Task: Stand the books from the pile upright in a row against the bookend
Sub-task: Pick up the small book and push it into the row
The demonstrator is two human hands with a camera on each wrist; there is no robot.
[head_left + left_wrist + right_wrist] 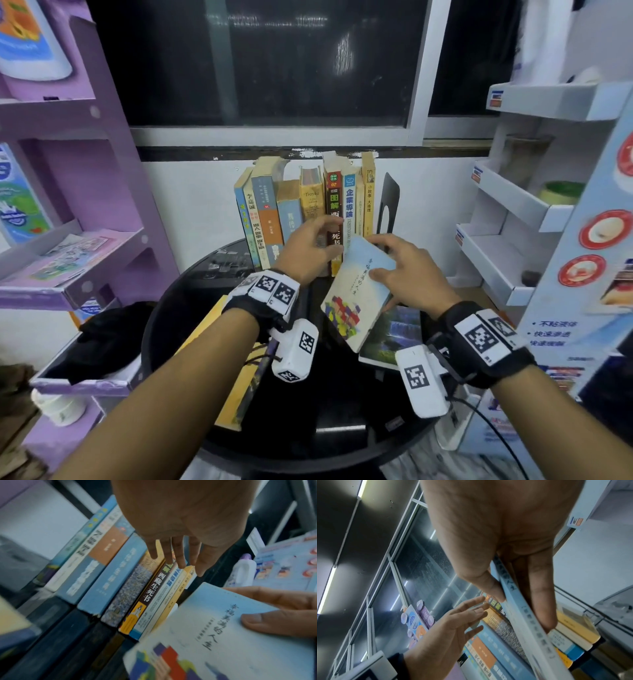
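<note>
Head view, left to right: yellow book lies flat on the round black counter, its near end cut off by the left forearm. Upright row at the counter's back edge: I count nine spines, but the left hand hides the lower spines mid-row, so the count is soft. Left hand has its fingers straight and spread, fingertips at the dark-spined book; actual contact hard to tell. Right hand grips the pale blue book, thumb on the cover, fingers behind, book tilted in front of the row's right end. Under it lies a waterfall-cover book, partly covered. Black bookend stands at the right end, with a narrow gap visible between it and the last spine. Wrist views are blurred at the edges.
</note>
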